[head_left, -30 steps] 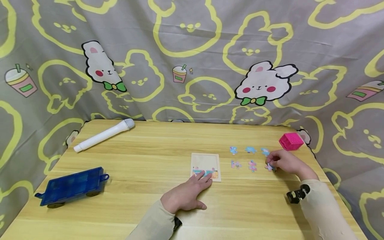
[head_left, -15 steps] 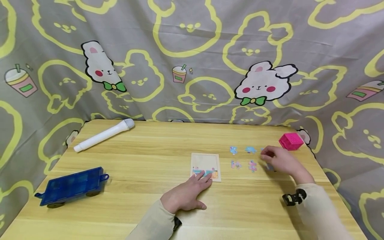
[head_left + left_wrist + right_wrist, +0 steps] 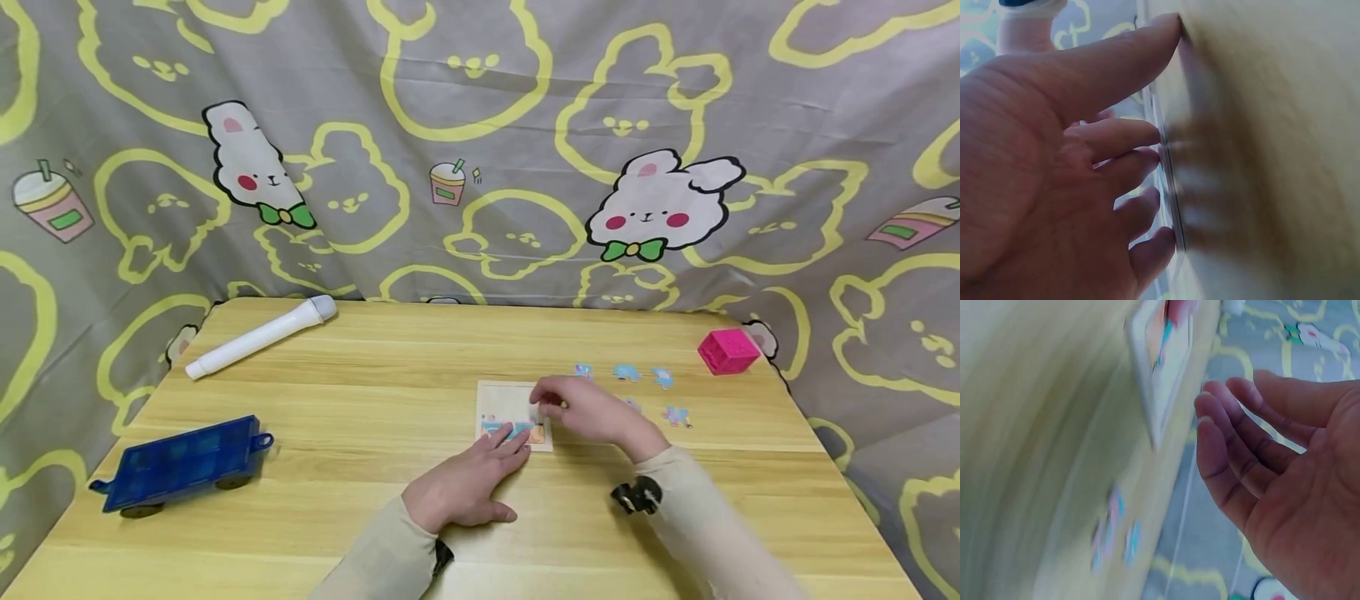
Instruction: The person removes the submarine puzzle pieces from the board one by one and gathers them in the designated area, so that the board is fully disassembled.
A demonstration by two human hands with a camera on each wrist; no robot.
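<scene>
Grip: left hand (image 3: 468,487) rests on puzzle tray (image 3: 502,402), right hand (image 3: 588,408) released above it

Fingers of the left hand are extended, with their tips set on the near side of the tray; the thumb points off to the right over the table (image 3: 337,508). Fingers of the right hand are loosely bent, thumb beside the index fingertip, and the hollow of the palm is visible in the right wrist view. Its fingertips are over the right side of the tray; contact cannot be determined.

The puzzle tray lies flat at the middle of the table, pale-framed, with coloured artwork along its near side. To its right lie loose puzzle pieces (image 3: 662,377): three in the far row and two visible in the near row, one partly covered by the right hand.

Farther out, a pink block (image 3: 727,352) sits near the far right corner. A white microphone (image 3: 258,337) lies diagonally at far left; a blue wagon (image 3: 183,462) stands nearer on the same side. Patterned grey fabric (image 3: 420,242) hangs behind the table.
</scene>
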